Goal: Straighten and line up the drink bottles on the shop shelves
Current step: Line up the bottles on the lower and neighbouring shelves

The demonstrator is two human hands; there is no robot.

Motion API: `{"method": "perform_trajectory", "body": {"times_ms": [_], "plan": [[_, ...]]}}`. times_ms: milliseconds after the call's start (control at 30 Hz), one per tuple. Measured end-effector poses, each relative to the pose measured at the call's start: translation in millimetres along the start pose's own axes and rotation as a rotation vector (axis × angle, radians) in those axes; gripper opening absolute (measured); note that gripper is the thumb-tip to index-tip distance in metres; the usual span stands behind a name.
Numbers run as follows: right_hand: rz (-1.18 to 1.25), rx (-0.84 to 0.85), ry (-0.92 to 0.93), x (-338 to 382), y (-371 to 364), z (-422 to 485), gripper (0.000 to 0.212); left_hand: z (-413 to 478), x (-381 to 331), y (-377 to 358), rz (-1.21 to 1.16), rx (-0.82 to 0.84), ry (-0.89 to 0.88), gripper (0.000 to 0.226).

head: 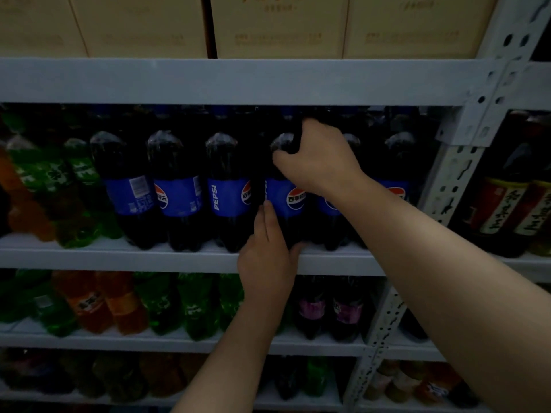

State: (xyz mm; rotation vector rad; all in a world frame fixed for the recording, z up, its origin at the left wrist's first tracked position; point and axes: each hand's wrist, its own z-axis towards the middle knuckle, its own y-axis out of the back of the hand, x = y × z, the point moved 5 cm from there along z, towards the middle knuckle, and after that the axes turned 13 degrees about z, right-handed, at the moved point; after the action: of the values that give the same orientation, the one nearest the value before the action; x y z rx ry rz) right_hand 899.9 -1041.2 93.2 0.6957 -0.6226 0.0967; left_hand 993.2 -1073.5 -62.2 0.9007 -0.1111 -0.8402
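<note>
On the dim grey shelf [119, 257], right hand [316, 158] clamps the shoulder of a front-row Pepsi bottle [284, 204], left hand [265, 260] seemingly cupping its base, probably to square it up.

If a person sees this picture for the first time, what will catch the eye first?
Two bare hands hold one Pepsi bottle on the middle shelf: the right hand grips its top, the left hand holds its lower part. Beside it runs a row of blue-labelled bottles; green bottles and orange bottles stand at the left.
</note>
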Motion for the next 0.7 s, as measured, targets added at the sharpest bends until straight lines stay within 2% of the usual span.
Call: {"method": "perform_trajectory", "body": {"times_ms": [100, 200, 367, 567, 633, 700], "plan": [[-0.046, -0.063, 0.004, 0.6, 5.9, -0.8, 0.062, -2.1, 3.3, -1.6, 0.082, 0.071, -0.02, 0.094], [-0.144, -0.109, -0.002, 1.6, 3.8, -5.7, 0.073, -5.9, 2.8, 1.3, 0.047, 0.037, -0.023, 0.083], [-0.155, -0.116, 0.066, 1.9, -0.7, -11.2, 0.065, -9.7, 4.0, -2.6, 0.009, -0.002, -0.036, 0.074], [-0.093, -0.108, 0.043, 0.4, -1.9, -12.8, 0.065, -7.2, 8.8, 1.3, -0.01, -0.062, -0.067, 0.067], [-0.166, -0.192, 0.13, 8.7, -2.6, -24.4, 0.061, -8.4, 17.6, 7.8, -0.103, -0.109, -0.061, 0.06], [-0.181, -0.274, 0.334, 26.4, -11.2, -43.0, 0.051, -8.6, 37.2, 15.5, -0.176, -0.217, 0.013, 0.056]]}}
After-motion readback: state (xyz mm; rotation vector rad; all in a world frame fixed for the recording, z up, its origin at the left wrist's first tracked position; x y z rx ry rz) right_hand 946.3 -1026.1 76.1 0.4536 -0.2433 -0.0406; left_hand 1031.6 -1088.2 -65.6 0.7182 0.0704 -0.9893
